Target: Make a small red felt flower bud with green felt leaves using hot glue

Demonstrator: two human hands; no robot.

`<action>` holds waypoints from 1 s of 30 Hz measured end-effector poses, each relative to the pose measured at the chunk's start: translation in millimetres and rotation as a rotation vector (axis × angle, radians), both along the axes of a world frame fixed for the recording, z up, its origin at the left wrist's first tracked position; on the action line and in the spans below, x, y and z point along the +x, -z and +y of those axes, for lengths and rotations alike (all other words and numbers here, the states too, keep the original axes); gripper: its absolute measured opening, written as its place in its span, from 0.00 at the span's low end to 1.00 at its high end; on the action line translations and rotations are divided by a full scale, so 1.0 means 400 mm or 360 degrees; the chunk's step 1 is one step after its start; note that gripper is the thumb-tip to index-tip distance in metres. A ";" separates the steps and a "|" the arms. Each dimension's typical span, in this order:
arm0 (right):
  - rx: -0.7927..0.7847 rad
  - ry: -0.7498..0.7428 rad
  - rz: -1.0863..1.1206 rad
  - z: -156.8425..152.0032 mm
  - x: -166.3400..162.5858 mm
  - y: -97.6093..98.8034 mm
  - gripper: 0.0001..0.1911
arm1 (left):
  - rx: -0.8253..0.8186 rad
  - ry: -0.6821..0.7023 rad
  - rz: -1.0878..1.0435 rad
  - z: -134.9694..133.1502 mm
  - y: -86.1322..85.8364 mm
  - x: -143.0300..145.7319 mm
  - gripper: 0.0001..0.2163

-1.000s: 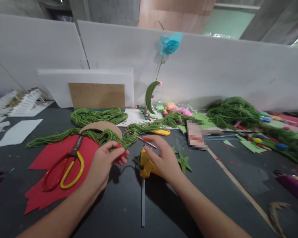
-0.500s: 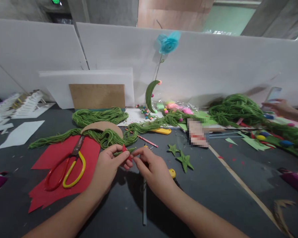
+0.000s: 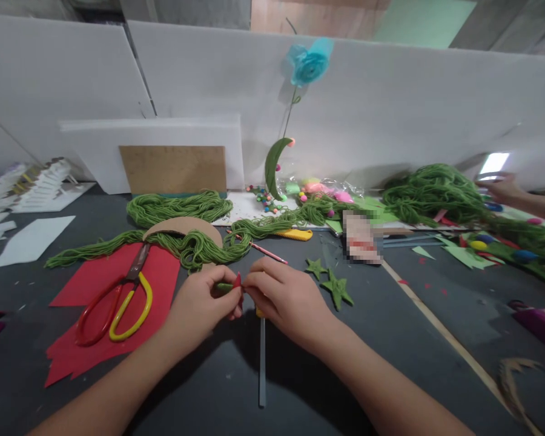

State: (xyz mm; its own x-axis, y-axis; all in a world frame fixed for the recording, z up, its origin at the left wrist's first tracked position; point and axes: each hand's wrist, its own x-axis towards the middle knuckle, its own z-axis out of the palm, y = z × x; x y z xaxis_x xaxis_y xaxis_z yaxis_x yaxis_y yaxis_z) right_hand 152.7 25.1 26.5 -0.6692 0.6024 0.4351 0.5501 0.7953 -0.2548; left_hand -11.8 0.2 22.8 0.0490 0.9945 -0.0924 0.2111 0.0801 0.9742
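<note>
- Fingers of the left hand (image 3: 204, 300) are pinching a small red piece (image 3: 237, 281) and a green strip (image 3: 224, 286) at the center of the frame, both partly hidden by that hand.
- Fingertips of the right hand (image 3: 288, 297) are bunching together just beside the red piece; whether they are gripping anything cannot be told.
- Yellow glue gun (image 3: 259, 312) is hiding almost wholly behind the right hand, its gray glue stick (image 3: 262, 363) pointing toward the lower edge.
- Another person's hand (image 3: 504, 186) is holding a bright, phone-like rectangle (image 3: 495, 163) at the right, the arm running out of frame.
- Dark gray tabletop (image 3: 200, 393) is filling the lower frame; white boards (image 3: 390, 91) are standing behind it, with bare concrete (image 3: 200, 13) showing at the top.
- Pixelation is covering a pale card (image 3: 362, 237) right of center, leaving any lettering unreadable.
</note>
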 end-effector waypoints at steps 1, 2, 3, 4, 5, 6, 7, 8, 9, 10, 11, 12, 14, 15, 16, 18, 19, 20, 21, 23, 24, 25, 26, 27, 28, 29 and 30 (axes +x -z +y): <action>-0.0116 -0.0031 0.0063 0.004 0.002 -0.005 0.08 | -0.0024 0.0073 0.0002 0.000 -0.004 -0.002 0.03; -0.0248 -0.0047 0.0117 0.007 0.004 -0.010 0.07 | -0.0055 0.0149 -0.0013 0.000 -0.008 -0.005 0.04; -0.0408 -0.0042 0.0156 0.011 0.006 -0.015 0.06 | -0.0089 0.0219 -0.0040 0.001 -0.010 -0.007 0.04; -0.0609 -0.0025 0.0193 0.014 0.008 -0.020 0.05 | -0.0126 0.0281 -0.0072 0.001 -0.012 -0.010 0.04; -0.0850 -0.0009 0.0241 0.018 0.011 -0.025 0.04 | -0.0165 0.0329 -0.0105 0.002 -0.013 -0.011 0.03; -0.1119 -0.0001 0.0305 0.022 0.014 -0.028 0.04 | -0.0207 0.0369 -0.0139 0.002 -0.014 -0.012 0.03; -0.1398 -0.0009 0.0376 0.026 0.017 -0.029 0.05 | -0.0246 0.0406 -0.0165 0.002 -0.014 -0.012 0.03; -0.1666 -0.0037 0.0443 0.031 0.020 -0.028 0.06 | -0.0278 0.0442 -0.0179 0.002 -0.014 -0.013 0.03; -0.1904 -0.0076 0.0501 0.036 0.023 -0.025 0.07 | -0.0299 0.0480 -0.0178 0.001 -0.014 -0.013 0.03; -0.2107 -0.0120 0.0541 0.040 0.026 -0.020 0.07 | -0.0311 0.0518 -0.0169 0.000 -0.013 -0.014 0.03; -0.2282 -0.0165 0.0568 0.043 0.027 -0.014 0.07 | -0.0314 0.0552 -0.0161 -0.001 -0.012 -0.016 0.03; -0.2439 -0.0212 0.0611 0.046 0.028 -0.008 0.07 | -0.0310 0.0578 -0.0162 -0.002 -0.010 -0.018 0.03; -0.2666 -0.0305 0.0739 0.047 0.026 0.004 0.07 | -0.0289 0.0594 -0.0212 -0.003 -0.005 -0.024 0.04; -0.2724 -0.0332 0.0813 0.045 0.023 0.008 0.07 | -0.0280 0.0582 -0.0261 -0.003 -0.002 -0.026 0.04; -0.2743 -0.0336 0.0882 0.042 0.019 0.011 0.07 | -0.0271 0.0560 -0.0320 -0.001 0.000 -0.029 0.05; -0.2690 -0.0284 0.0998 0.035 0.007 0.012 0.08 | -0.0246 0.0512 -0.0440 0.002 0.004 -0.030 0.05; -0.2649 -0.0243 0.1053 0.029 0.000 0.011 0.08 | -0.0229 0.0481 -0.0493 0.005 0.005 -0.030 0.05; -0.2598 -0.0186 0.1124 0.024 -0.007 0.010 0.08 | -0.0209 0.0439 -0.0543 0.007 0.007 -0.029 0.05; -0.2518 -0.0109 0.1195 0.018 -0.015 0.010 0.08 | -0.0189 0.0387 -0.0592 0.010 0.008 -0.027 0.05; -0.2211 0.0071 0.1271 0.006 -0.027 0.013 0.06 | -0.0171 0.0259 -0.0691 0.014 0.011 -0.022 0.05; -0.1961 0.0153 0.1243 0.001 -0.032 0.016 0.05 | -0.0176 0.0198 -0.0740 0.016 0.013 -0.020 0.05; -0.1647 0.0213 0.1155 -0.004 -0.035 0.021 0.04 | -0.0189 0.0151 -0.0781 0.017 0.015 -0.018 0.05; -0.1296 0.0239 0.1015 -0.009 -0.036 0.026 0.04 | -0.0208 0.0119 -0.0808 0.017 0.018 -0.017 0.05; -0.0945 0.0234 0.0849 -0.012 -0.036 0.032 0.05 | -0.0221 0.0089 -0.0814 0.017 0.020 -0.015 0.05; -0.0609 0.0221 0.0679 -0.015 -0.035 0.037 0.07 | -0.0229 0.0061 -0.0802 0.017 0.022 -0.014 0.05; -0.0315 0.0204 0.0521 -0.017 -0.033 0.042 0.08 | -0.0231 0.0036 -0.0778 0.016 0.024 -0.014 0.05; -0.0076 0.0190 0.0387 -0.019 -0.031 0.045 0.09 | -0.0228 0.0010 -0.0748 0.016 0.025 -0.013 0.05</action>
